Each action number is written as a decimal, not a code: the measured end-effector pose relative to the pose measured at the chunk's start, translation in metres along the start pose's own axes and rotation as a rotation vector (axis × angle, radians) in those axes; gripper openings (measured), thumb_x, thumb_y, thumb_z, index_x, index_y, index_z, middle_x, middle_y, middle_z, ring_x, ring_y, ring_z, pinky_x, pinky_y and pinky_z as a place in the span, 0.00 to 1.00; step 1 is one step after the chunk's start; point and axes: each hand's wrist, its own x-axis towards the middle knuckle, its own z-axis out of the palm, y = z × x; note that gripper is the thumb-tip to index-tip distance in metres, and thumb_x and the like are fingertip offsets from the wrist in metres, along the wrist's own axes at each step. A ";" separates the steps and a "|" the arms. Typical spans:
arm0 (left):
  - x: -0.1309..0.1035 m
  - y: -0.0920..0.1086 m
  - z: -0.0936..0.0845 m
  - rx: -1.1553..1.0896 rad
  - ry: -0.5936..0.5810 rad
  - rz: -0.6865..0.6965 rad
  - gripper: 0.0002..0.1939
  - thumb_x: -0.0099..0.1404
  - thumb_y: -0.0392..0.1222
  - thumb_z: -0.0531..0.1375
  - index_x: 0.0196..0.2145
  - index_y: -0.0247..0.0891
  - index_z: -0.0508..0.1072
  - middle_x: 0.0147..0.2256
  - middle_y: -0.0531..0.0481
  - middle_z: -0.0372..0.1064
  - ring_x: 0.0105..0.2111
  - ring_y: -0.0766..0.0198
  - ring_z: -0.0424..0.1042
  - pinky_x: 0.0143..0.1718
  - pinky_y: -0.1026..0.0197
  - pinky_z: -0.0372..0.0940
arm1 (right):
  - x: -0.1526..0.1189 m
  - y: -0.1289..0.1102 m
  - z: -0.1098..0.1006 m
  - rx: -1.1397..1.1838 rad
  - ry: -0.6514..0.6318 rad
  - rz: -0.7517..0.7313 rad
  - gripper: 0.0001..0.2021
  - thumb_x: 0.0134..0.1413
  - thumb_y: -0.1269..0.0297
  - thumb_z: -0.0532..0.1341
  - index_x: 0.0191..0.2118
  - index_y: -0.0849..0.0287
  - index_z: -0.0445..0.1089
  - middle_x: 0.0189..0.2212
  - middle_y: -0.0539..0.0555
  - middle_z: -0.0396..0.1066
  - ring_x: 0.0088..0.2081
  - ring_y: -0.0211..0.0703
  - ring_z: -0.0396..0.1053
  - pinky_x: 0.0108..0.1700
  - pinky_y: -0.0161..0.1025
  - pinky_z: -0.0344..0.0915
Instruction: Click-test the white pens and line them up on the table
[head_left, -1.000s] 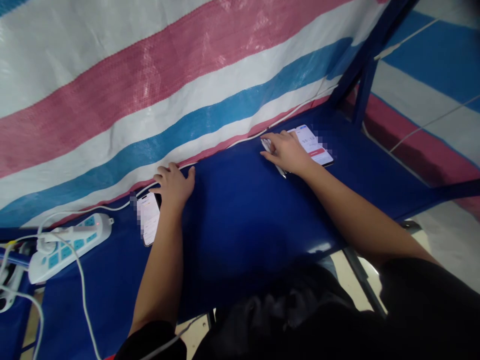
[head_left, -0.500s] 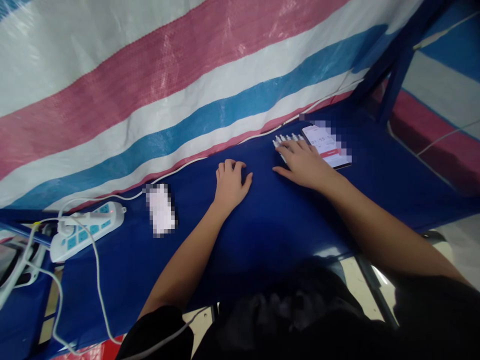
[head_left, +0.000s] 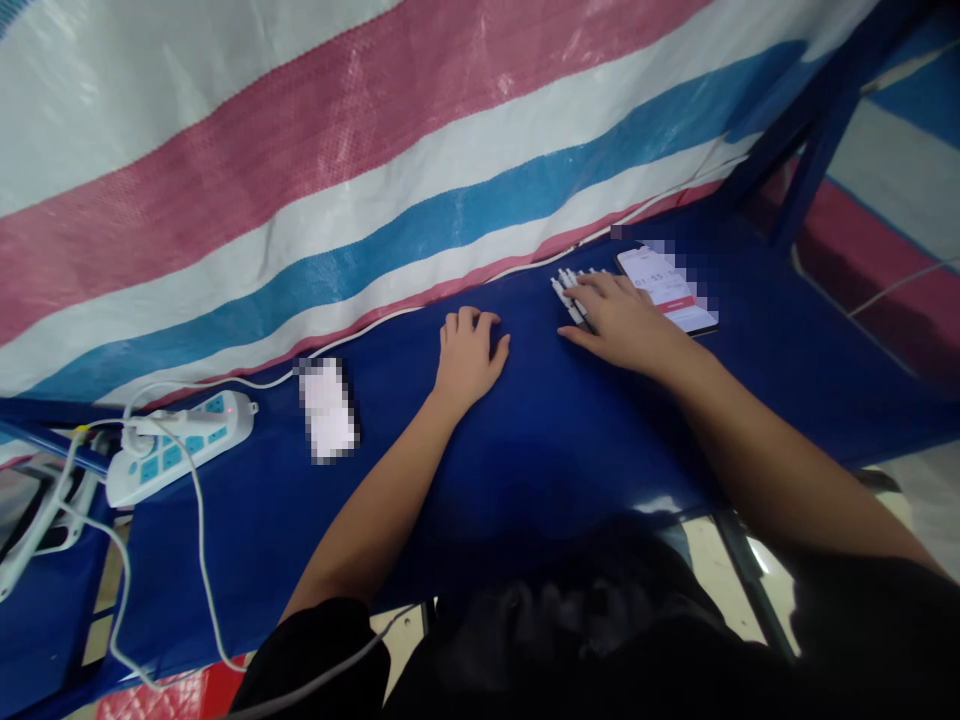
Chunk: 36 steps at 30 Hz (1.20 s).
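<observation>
My left hand (head_left: 469, 355) rests on the dark blue table surface (head_left: 525, 440), fingers a little bent and thumb apart, with nothing in it. Over a row of small white tube-like pieces (head_left: 568, 292) lies my right hand (head_left: 619, 318), its fingers spread and its thumb on the near side. The fingers partly cover the pieces, and whether they press on them cannot be made out. Just beyond the right hand, a phone (head_left: 667, 285) with a lit timer-like screen lies flat.
A second phone (head_left: 328, 410), its screen blurred out, lies left of my left hand. At the far left sits a white power strip (head_left: 180, 450) with plugged-in white cables (head_left: 201, 540). A striped plastic sheet (head_left: 420, 240) hangs along the back edge, beside a blue frame post (head_left: 814, 170).
The whole view has shifted slightly. My right hand has slid a little off the white pieces, so more of their left side shows. My left hand looks nearly unchanged.
</observation>
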 end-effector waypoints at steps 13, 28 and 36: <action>0.001 0.000 -0.002 0.016 -0.012 0.006 0.17 0.79 0.48 0.58 0.58 0.37 0.74 0.58 0.35 0.68 0.57 0.42 0.66 0.60 0.43 0.64 | -0.007 -0.005 -0.003 0.058 -0.038 -0.035 0.32 0.71 0.48 0.61 0.73 0.60 0.63 0.74 0.73 0.58 0.71 0.80 0.59 0.66 0.75 0.66; 0.003 0.004 -0.009 -0.099 -0.094 0.209 0.26 0.80 0.54 0.56 0.69 0.44 0.70 0.66 0.40 0.71 0.64 0.43 0.65 0.67 0.41 0.60 | -0.007 -0.041 -0.022 0.172 -0.121 -0.006 0.23 0.74 0.70 0.54 0.70 0.63 0.66 0.68 0.67 0.69 0.66 0.60 0.69 0.68 0.55 0.67; -0.003 0.020 -0.008 -0.126 -0.161 0.425 0.29 0.81 0.56 0.57 0.74 0.50 0.65 0.76 0.41 0.59 0.73 0.41 0.58 0.71 0.36 0.60 | -0.006 -0.035 -0.037 -0.013 -0.299 0.224 0.21 0.74 0.55 0.57 0.61 0.66 0.70 0.53 0.72 0.80 0.51 0.66 0.81 0.48 0.54 0.73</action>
